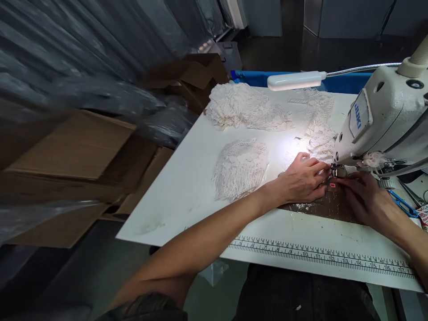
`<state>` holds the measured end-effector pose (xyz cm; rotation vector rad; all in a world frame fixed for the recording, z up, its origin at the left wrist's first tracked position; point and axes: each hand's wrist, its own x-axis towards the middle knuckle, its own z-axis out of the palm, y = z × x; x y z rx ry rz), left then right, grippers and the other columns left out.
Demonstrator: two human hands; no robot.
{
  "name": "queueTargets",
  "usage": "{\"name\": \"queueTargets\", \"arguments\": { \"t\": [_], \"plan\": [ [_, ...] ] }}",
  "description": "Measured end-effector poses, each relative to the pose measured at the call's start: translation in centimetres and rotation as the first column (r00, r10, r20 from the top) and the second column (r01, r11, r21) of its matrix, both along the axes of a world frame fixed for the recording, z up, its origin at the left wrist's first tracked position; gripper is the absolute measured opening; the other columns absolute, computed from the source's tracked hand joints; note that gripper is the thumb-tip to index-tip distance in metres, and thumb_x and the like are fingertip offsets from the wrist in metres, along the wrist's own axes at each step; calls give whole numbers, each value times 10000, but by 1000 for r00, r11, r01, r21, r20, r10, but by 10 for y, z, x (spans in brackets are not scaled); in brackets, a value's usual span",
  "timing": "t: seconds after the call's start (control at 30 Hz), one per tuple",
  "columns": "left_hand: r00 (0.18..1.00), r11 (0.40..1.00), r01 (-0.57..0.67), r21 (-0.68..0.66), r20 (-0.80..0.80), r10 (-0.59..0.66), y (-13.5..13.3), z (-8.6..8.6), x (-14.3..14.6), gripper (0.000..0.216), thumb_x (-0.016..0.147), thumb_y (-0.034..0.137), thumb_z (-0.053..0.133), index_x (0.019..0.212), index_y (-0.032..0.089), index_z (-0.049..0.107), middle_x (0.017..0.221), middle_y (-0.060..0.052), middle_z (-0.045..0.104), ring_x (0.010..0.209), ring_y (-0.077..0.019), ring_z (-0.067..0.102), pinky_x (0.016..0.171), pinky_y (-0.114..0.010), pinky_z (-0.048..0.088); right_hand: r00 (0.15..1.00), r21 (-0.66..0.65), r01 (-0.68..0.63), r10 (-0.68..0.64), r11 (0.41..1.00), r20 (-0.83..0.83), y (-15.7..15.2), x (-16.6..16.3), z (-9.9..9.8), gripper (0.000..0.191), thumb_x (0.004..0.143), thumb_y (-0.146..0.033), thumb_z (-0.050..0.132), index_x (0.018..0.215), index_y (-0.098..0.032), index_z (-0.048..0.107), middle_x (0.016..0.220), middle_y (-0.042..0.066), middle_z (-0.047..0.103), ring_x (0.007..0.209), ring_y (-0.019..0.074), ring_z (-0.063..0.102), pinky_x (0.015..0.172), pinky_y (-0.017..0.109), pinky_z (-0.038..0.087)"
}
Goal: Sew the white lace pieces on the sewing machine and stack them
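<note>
At the sewing machine (384, 120), my left hand (302, 178) rests on the work surface just left of the presser foot (333, 170). Its fingers are bent and pressed together on the near end of a cream lace piece (321, 138), which bunches up behind them. My right hand (364, 194) is on the other side of the foot, thumb and fingers closed close to the needle area. What the right fingers pinch is too small to make out. A tiny white tag with a red mark (332, 185) shows between the hands.
A flat stack of lace (241, 168) and a larger lace heap (245, 106) lie left on the white table (187, 196). A lamp (296, 80) hangs above. Blue thread snips (403, 203) lie right. Cardboard boxes (73, 145) stand left; a printed ruler (321, 256) runs along the front edge.
</note>
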<state>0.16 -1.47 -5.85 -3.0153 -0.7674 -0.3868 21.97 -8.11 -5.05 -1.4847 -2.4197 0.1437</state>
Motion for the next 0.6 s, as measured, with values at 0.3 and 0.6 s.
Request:
{"name": "queueTargets", "arguments": {
  "t": [0.3, 0.6],
  "plan": [
    [999, 999, -30, -15, -43, 29, 1, 3, 1, 431, 957, 354, 350, 1210, 90, 578, 1198, -133, 593, 927, -222, 546, 805, -398, 375, 942, -221, 112, -175, 969, -288, 18, 22, 7, 391, 960, -464, 388, 816, -209, 647, 811, 80, 706, 748, 256, 668, 674, 392, 566],
    [997, 996, -70, -50, -40, 68, 0, 1, 1, 425, 956, 372, 355, 1226, 120, 567, 1225, -142, 587, 986, -242, 558, 832, -406, 385, 932, -110, 220, -242, 969, -269, 9, 24, 9, 184, 895, -307, 500, 958, -205, 640, 1000, 115, 677, 938, 283, 652, 788, 404, 549]
  ]
}}
